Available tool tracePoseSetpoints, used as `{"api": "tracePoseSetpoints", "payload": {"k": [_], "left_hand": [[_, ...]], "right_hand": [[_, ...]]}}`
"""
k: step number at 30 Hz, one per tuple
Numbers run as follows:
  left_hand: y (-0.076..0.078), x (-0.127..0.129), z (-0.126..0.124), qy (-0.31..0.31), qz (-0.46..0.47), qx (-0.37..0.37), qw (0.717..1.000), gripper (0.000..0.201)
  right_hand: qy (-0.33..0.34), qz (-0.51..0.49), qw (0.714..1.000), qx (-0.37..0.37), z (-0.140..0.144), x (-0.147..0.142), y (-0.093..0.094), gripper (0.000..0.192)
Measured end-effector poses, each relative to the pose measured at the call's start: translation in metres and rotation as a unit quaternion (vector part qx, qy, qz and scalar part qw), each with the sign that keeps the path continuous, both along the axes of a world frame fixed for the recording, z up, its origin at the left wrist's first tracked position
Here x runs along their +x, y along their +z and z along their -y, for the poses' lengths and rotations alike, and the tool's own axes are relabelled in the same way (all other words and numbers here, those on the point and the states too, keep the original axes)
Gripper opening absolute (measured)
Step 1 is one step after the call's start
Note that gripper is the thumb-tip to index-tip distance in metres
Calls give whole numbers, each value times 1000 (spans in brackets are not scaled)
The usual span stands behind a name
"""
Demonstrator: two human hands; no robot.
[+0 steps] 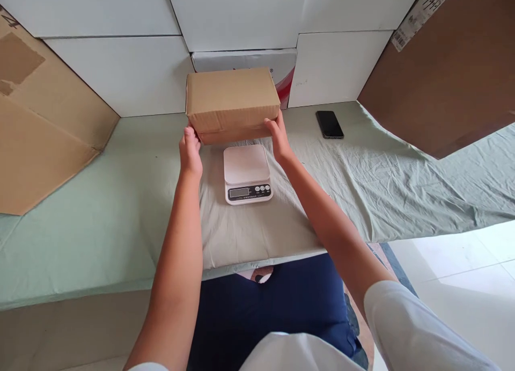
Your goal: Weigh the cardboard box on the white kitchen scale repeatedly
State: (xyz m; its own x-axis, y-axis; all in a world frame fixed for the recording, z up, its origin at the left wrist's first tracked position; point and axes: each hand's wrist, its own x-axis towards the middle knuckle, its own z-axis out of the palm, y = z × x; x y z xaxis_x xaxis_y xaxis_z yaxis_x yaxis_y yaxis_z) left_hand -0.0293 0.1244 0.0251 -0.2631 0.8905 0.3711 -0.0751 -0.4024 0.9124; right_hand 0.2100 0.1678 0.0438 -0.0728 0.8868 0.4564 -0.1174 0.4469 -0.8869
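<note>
Box (pixel 233 92): lying between left hand (pixel 190 152) and right hand (pixel 280 139), long axis running left to right; fingers of both are grasping its near corners, neither sitting closer. Scale (pixel 246 166): resting just nearer the wearer.

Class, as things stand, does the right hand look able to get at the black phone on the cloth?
Probably not without letting go: the right hand holds the cardboard box at its right end. The way looks free, with only cloth between that hand and the black phone.
</note>
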Motion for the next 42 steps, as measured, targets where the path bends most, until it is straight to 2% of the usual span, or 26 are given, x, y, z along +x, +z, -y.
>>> {"api": "tracePoseSetpoints", "payload": {"k": [4,8,11,14,18,27,33,42], "left_hand": [[7,12,43,-15,6,2,1000,89],[1,27,88,-26,-1,-16,1000,89],[-5,32,112,-17,1,-27,999,85],[-6,32,125,-6,4,-34,999,84],[-9,31,127,-10,0,-22,1000,83],[-27,25,115,-28,9,-17,999,84],[-27,25,113,-28,1,-3,1000,79],[-26,25,110,-38,23,-9,999,81]], "right_hand": [[-2,19,1000,12,44,17,3,55],[0,23,1000,-5,88,31,-8,56],[1,23,1000,-9,108,32,-14,60],[4,14,1000,-12,117,28,-16,64],[11,6,1000,-23,119,25,-20,68],[28,-11,999,-30,111,27,-33,69],[15,15,1000,-16,109,26,-35,65],[22,-12,999,-34,112,25,-30,65]]}}
